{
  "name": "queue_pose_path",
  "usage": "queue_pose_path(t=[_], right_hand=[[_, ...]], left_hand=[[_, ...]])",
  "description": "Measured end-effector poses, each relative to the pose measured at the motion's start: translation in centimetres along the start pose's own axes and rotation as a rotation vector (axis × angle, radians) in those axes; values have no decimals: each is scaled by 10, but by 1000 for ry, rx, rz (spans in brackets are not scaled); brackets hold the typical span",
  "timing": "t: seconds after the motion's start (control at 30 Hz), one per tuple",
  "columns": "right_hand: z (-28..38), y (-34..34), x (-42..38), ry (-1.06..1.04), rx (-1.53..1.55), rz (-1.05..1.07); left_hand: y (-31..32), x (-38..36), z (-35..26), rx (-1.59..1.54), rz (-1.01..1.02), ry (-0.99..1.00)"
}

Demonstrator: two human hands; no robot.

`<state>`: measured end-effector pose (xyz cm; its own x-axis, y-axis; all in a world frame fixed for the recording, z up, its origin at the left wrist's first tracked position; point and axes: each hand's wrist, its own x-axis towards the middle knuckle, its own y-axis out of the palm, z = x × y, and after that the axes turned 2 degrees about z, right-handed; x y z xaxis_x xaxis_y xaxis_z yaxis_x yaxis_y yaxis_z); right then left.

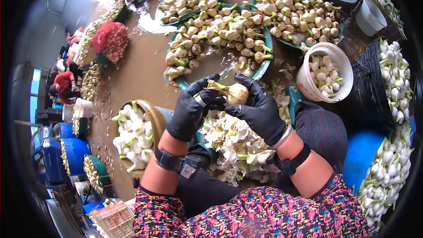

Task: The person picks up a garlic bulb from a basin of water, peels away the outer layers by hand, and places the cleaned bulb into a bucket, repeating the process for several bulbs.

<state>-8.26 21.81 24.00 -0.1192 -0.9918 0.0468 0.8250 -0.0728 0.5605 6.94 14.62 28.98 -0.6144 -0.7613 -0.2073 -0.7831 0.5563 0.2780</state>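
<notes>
Both my hands wear black gloves and meet over my lap around one garlic bulb (237, 94) with browned outer skin. My left hand (192, 103) is closed on the stem end, with a pale band round one finger. My right hand (261, 110) grips the round end between thumb and fingers. Beneath them lies a heap of peeled garlic skins (235, 143). Just beyond my hands sits a green basin (268, 61) of unpeeled garlic bulbs, part of its inside bare and wet.
A tan bucket (159, 125) of peeled white garlic stands on the left, a white bucket (304, 81) with some bulbs on the right. A black tub (359, 77) and a blue tub (359, 161) hold more. A person in red (65, 83) is far left.
</notes>
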Motion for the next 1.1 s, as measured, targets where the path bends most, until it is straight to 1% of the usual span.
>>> queue_pose_path(t=[0.03,0.07,0.1,0.13,0.17,0.23,0.3,0.33,0.37,0.43,0.5,0.57,0.63,0.67,0.73,0.77,0.8,0.83,0.87,0.9,0.93,0.97,1.0,1.03,1.07,1.1], right_hand=[[-2,3,-3,-73,-59,20],[-4,5,-5,-77,-56,35],[-5,7,-8,-101,-115,62],[-6,9,-11,-123,-173,87],[-4,11,-13,-122,-169,92],[0,13,-16,71,68,90],[5,13,-20,105,86,79],[10,12,-20,160,125,67],[13,11,-21,217,164,55],[7,5,-19,198,150,63],[8,1,-17,237,173,68],[4,-2,-13,215,159,57],[-2,-3,-13,198,149,46],[-6,-2,-12,162,93,37],[-9,-1,-12,129,36,29],[-7,-1,-11,245,118,35],[1,3,-11,360,200,41],[15,5,-16,458,203,73],[16,-2,-14,606,334,209],[13,-8,-13,750,469,345],[6,-5,-16,857,459,317],[10,-3,-20,981,536,484],[16,4,-24,975,494,431],[18,8,-27,968,452,379],[13,2,-23,917,498,498],[8,0,-20,865,509,411]], left_hand=[[1,-8,3,14,-67,23],[4,-17,4,72,-45,80],[4,-23,6,76,-53,87],[2,-27,10,258,-81,172],[4,-32,11,439,-106,254],[10,-39,11,384,-141,271],[16,-46,7,102,-144,172],[19,-47,5,293,-166,190],[20,-47,4,293,-164,186],[20,-47,5,-37,-168,67],[23,-44,9,-58,-170,74],[25,-42,11,-79,-172,78],[25,-41,11,93,-128,159],[24,-41,11,92,-129,155],[22,-41,11,379,-107,187],[14,-41,15,377,-108,185],[2,-42,22,310,-139,112],[-6,-42,29,244,-171,38],[-6,-42,32,279,-187,106],[-6,-44,32,279,-188,100],[-5,-45,31,502,-158,247],[-4,-44,30,722,-128,397],[-1,-42,32,897,-139,446],[1,-43,34,749,-69,418],[5,-44,36,639,-151,366],[7,-44,36,530,-229,315]])
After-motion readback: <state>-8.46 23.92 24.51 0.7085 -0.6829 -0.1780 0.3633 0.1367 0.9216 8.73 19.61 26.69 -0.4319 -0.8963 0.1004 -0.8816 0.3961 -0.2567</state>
